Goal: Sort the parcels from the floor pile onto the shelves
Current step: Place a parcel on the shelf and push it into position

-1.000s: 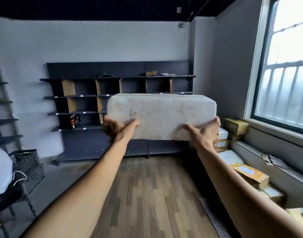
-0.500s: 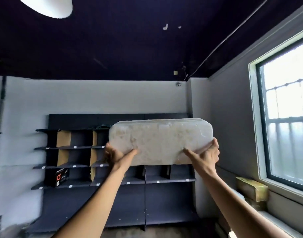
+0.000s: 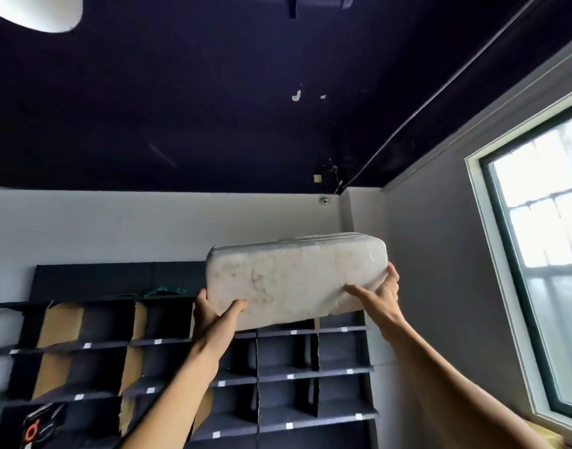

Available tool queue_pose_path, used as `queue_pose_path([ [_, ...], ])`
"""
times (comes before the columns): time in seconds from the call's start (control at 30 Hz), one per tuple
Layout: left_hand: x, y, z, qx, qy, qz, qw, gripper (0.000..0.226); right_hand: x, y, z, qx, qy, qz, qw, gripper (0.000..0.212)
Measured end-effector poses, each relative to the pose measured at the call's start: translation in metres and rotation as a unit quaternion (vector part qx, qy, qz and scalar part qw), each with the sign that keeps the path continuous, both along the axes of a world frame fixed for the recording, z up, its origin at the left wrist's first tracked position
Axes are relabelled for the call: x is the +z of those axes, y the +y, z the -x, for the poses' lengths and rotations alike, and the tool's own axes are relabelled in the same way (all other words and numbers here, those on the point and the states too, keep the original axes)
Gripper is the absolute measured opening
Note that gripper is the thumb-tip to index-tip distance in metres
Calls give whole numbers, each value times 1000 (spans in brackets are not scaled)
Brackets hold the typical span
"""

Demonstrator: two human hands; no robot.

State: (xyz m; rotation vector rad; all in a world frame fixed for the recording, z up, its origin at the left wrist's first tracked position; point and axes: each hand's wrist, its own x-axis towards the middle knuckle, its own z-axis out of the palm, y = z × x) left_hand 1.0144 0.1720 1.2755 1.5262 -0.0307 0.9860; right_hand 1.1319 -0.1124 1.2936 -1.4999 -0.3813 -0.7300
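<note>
The left hand point(image 3: 213, 311) and right hand point(image 3: 380, 294) gripped the parcel point(image 3: 294, 280) at its lower corners, high before the shelves point(image 3: 310, 374), not yet placed; most compartments seemed bare, though dim.

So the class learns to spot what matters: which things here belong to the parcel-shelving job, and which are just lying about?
Job: white parcel, left hand and right hand gripping its lower corners, dark shelves.
Lying about: window, ceiling lamp, green thing atop the shelves.
</note>
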Motion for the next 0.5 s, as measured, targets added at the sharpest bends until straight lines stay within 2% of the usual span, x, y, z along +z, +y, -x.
queue_pose_path([
  [0.07, 3, 8, -31, -15, 1, -6, 1000, 93, 4, 4, -41, 11, -6, 2, 1000, 129],
  [0.2, 5, 12, -95, 6, -9, -13, 1000, 73, -6, 15, -121, 23, -28, 0, 999, 127],
  [0.33, -12, 10, -161, 32, 3, 0, 999, 88, -39, 11, -195, 64, -31, -29, 997, 117],
  [0.47, -48, 8, -230, 74, 26, 46, 996, 47, -85, 0, -253, 125, -18, -67, 990, 100],
  [0.5, -60, 10, -246, 76, 38, 56, 995, 43, -97, -1, -265, 136, -13, -72, 988, 95],
])
